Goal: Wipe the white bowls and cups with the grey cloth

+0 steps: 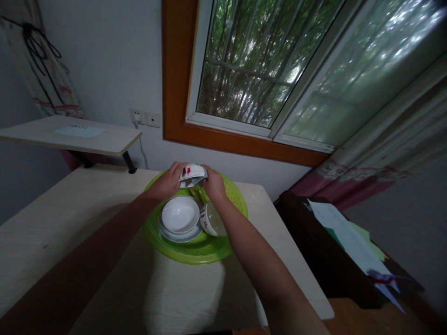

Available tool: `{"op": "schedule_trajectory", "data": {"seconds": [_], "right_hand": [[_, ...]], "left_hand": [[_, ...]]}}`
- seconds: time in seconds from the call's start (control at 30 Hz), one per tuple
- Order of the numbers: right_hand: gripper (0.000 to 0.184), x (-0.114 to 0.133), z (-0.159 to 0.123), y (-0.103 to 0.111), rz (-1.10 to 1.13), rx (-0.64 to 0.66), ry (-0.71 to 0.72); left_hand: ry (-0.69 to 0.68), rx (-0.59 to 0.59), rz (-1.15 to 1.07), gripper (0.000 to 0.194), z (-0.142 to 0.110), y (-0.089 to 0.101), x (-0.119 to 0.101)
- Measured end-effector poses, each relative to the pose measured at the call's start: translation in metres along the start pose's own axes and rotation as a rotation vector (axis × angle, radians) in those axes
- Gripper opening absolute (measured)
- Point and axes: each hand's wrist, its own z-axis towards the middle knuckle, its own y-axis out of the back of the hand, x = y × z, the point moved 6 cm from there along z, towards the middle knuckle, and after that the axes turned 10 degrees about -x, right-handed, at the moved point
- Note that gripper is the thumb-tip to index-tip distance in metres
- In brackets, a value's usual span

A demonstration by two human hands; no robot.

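Note:
Both of my hands grip a white bowl (193,172) with a red and dark pattern, tilted over the far part of a round green basin (195,257). My left hand (170,179) has its left side, and my right hand (213,184) has its right side. Below it in the basin, a plain white bowl (180,214) rests on a larger pale dish (184,237). A second patterned bowl (210,219) lies tipped beside them, partly hidden by my right forearm. Thin yellowish sticks (198,194), perhaps chopsticks, show behind the bowls.
The basin stands on a pale wooden table (181,288). A raised shelf (70,135) with a paper sheet (79,130) is at the left. Beyond are a wall socket (137,116) and a barred window (258,65). Papers (349,235) lie on dark furniture (307,246) at the right.

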Motion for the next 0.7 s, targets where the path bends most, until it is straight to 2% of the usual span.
{"op": "schedule_trajectory", "data": {"seconds": [0.3,0.4,0.5,0.6,0.7], "right_hand": [[0.058,-0.018,0.003,-0.019,0.314,-0.011,-0.077],[0.050,-0.025,0.005,-0.021,0.349,-0.037,-0.137],[0.039,-0.034,0.006,-0.025,0.387,-0.055,-0.200],[0.035,-0.043,0.006,-0.032,0.370,-0.036,-0.270],[0.035,-0.043,0.005,-0.037,0.368,-0.009,-0.272]], "left_hand": [[-0.083,-0.045,0.022,0.073,0.000,0.009,-0.005],[-0.075,-0.102,-0.006,0.067,0.001,0.010,-0.003],[-0.010,-0.149,-0.038,0.063,0.001,0.008,0.005],[0.031,-0.092,-0.058,0.065,0.000,-0.001,0.011],[0.071,-0.047,-0.085,0.067,-0.001,-0.005,0.014]]}}
